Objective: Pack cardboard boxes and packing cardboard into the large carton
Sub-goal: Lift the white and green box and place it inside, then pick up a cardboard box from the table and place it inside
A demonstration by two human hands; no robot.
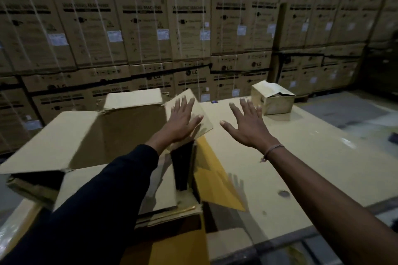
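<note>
The large carton (60,142) stands open at centre left, its flaps spread outward and its inside dark. My left hand (183,120) is flat with fingers apart, over the carton's right flap (204,118); whether it touches is unclear. My right hand (247,125) hovers with fingers spread above the cardboard sheet (301,157) on the table, holding nothing. A small cardboard box (273,98) with a loose lid sits at the far end of that sheet, beyond my right hand. Yellow packing cardboard (215,180) and a dark upright piece (183,170) lean at the carton's near right corner.
A wall of stacked LG washing-machine cartons (193,28) runs across the back. Grey floor (355,114) shows to the right of the table. More yellow cardboard (178,249) lies at the bottom edge near me.
</note>
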